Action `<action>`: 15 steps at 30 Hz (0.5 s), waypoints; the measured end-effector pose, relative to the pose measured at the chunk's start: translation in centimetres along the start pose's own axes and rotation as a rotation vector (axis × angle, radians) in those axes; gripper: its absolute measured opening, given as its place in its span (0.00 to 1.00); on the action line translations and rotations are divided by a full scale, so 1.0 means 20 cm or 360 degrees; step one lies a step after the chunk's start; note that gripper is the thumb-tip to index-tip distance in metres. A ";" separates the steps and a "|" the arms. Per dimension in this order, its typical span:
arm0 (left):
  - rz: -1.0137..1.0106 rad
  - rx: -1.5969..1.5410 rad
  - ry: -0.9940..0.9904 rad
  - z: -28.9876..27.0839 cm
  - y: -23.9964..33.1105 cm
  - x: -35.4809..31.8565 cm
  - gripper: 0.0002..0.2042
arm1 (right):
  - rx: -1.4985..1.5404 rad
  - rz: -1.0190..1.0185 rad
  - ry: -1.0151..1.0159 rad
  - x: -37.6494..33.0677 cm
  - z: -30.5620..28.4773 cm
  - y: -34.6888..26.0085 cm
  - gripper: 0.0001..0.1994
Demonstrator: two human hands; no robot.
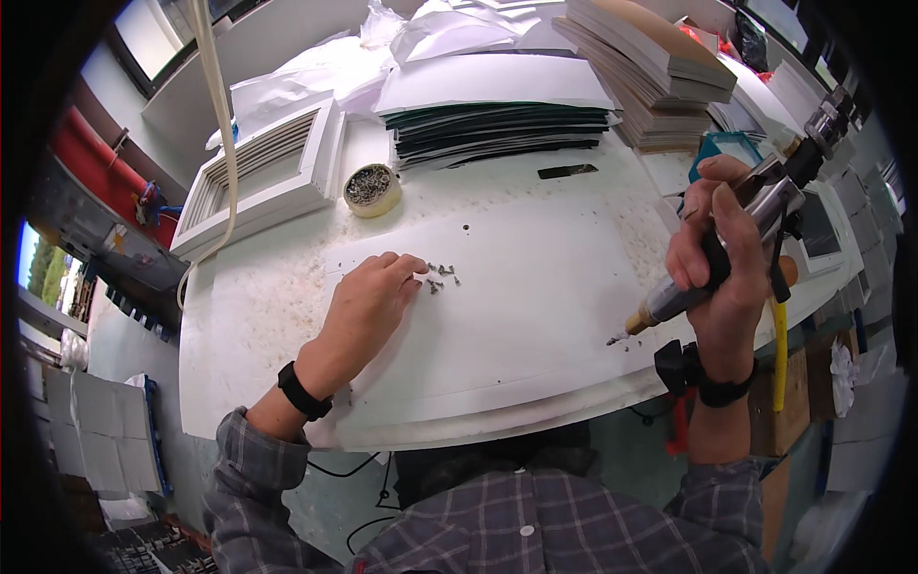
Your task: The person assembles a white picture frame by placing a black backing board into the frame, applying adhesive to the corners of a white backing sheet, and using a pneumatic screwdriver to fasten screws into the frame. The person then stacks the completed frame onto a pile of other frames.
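My right hand (pixel 722 258) is wrapped around a pneumatic screwdriver (pixel 674 298) with a dark and metal body and a brass-coloured nose. Its bit tip points down to the left, close above the white board (pixel 516 325) on the table, beside a couple of tiny dark bits. Over the board's left part, my left hand (pixel 368 304) has its thumb and fingers drawn together in a pinch. Whatever is between those fingertips is too small to make out. Several loose screws (pixel 440 277) lie right beside them.
Behind my left hand stands a round tub (pixel 372 191) full of small screws. White louvred frames (pixel 258 182) lie at the far left. Stacked dark-edged sheets (pixel 497 129) and board stacks (pixel 660 86) line the back. A dark flat strip (pixel 567 171) lies before them. A hose (pixel 229 143) hangs at left.
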State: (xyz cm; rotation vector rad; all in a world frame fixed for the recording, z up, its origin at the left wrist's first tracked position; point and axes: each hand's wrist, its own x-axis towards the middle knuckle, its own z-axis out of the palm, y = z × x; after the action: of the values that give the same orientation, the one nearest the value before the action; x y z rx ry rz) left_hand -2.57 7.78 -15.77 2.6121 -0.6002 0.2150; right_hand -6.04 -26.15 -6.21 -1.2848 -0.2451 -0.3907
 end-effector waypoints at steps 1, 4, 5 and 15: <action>0.0044 0.0069 -0.0014 0.01 0.00 0.01 0.07 | -0.0004 -0.0003 -0.0014 0.00 0.00 0.01 0.19; 0.0172 0.0228 -0.0052 0.03 0.00 0.03 0.05 | -0.0006 0.0003 -0.0044 0.00 -0.02 0.04 0.17; 0.0223 0.0246 -0.0052 0.04 0.00 0.05 0.04 | -0.0007 0.0003 -0.0043 0.01 -0.01 0.03 0.17; 0.0362 0.0257 -0.0086 0.05 0.00 0.12 0.07 | 0.0090 -0.0009 -0.0085 0.06 0.01 0.03 0.15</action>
State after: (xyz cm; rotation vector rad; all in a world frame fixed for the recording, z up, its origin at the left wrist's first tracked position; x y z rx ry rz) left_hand -0.43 6.52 -16.09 2.7077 -0.9366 0.2745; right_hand -4.63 -25.89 -6.24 -1.2405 -0.3026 -0.3522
